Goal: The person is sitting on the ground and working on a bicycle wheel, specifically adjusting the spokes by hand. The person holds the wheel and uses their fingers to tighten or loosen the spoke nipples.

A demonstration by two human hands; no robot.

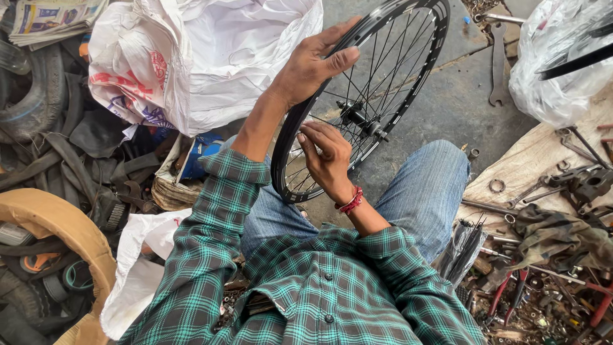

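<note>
A black spoked bicycle wheel [408, 38] stands upright on edge between my knees, its hub [357, 118] near the middle. My left hand [313, 64] grips the rim at its upper left, thumb over the outer edge. My right hand [327, 153], with a red thread band at the wrist, has its fingers curled among the spokes just left of the hub, pinching something too small to make out. I wear a green plaid shirt and blue jeans.
A big white plastic sack [211, 57] lies at upper left, old tyres and rubber tubes [38, 96] at the left. A wrench [498, 64] lies on the grey floor. At right, a wooden board [530, 160] holds tools, rings and a rag; red-handled pliers [511, 294] sit below.
</note>
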